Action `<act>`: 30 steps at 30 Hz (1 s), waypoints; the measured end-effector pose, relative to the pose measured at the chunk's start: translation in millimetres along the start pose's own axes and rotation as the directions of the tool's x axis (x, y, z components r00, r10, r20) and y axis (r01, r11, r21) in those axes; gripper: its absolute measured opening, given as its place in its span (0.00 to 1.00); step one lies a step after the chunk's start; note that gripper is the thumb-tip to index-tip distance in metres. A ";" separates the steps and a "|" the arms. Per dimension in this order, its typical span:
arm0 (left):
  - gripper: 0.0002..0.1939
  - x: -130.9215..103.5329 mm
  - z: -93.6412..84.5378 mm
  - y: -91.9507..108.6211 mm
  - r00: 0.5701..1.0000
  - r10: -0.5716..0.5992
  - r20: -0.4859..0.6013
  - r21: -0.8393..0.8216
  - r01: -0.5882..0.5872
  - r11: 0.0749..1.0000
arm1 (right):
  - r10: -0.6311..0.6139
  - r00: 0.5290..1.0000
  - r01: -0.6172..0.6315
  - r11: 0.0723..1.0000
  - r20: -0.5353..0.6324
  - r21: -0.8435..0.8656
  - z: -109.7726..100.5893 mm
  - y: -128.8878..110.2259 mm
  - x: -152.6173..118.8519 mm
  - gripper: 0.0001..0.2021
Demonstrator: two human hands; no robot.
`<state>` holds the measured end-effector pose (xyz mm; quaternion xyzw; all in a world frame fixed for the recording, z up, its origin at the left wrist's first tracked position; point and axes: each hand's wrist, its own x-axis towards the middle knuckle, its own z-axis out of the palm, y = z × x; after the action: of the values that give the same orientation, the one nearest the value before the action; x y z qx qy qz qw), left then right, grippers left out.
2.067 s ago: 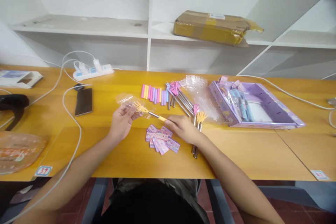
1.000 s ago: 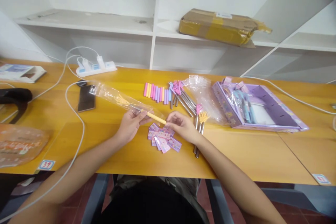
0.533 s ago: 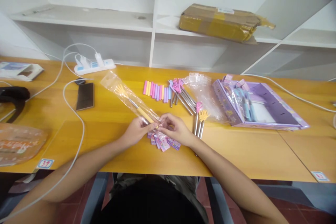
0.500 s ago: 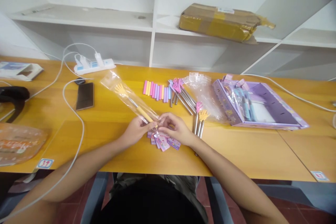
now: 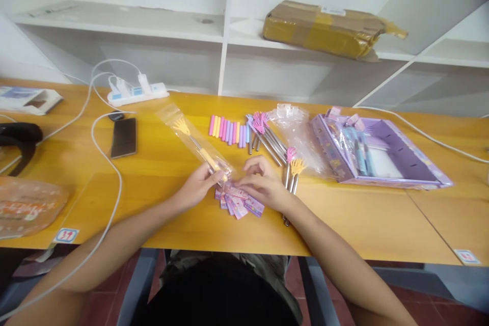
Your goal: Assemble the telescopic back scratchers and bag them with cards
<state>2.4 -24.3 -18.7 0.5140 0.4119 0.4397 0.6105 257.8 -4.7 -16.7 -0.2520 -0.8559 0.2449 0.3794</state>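
Observation:
My left hand [image 5: 200,183] is closed around the lower end of a clear plastic bag [image 5: 170,113] with a yellow hand-shaped back scratcher [image 5: 208,157] inside. The scratcher slants up to the left, its yellow claw at the far end. Beside the bag's near end is my right hand [image 5: 265,186], fingers curled and tips close together; what they pinch is too small to make out. Under both hands lies a fanned pile of pink and purple cards [image 5: 239,207]. Right of them, metal-stemmed back scratchers with pink [image 5: 260,122] and yellow claws [image 5: 296,166] lie loose.
Several pastel handle tubes [image 5: 229,131] form a row. Clear bags [image 5: 301,137] lie by a purple box [image 5: 405,181] with packaged items. At left are a phone [image 5: 124,137], a power strip [image 5: 139,94], a white cable [image 5: 121,188] and an orange pouch [image 5: 32,206]. A taped carton [image 5: 321,30] sits on the shelf.
My right hand has drawn slightly right, away from the bag's near end. The bagged back scratcher has shifted a little to the right in my left hand.

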 end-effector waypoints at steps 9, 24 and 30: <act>0.21 -5.2 4.3 -1.8 0.973 -0.056 0.226 0.037 0.049 0.998 | 0.007 1.000 -0.008 0.994 0.004 0.108 1.0 -10.2 8.8 0.04; 0.17 -4.8 6.9 -3.1 0.951 -0.078 0.298 0.113 0.046 0.993 | 0.251 0.968 -0.238 0.932 -0.013 0.273 8.8 -4.3 2.9 0.18; 0.19 -5.4 5.6 -2.3 0.938 -0.097 0.333 0.159 0.046 0.986 | 0.293 0.952 -0.306 0.927 0.087 0.216 5.4 -2.9 4.8 0.16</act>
<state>6.6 -31.1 -20.0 0.6107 0.3506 0.2903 0.6480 250.1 -5.1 -15.6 -0.3281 -0.7837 0.4025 0.3408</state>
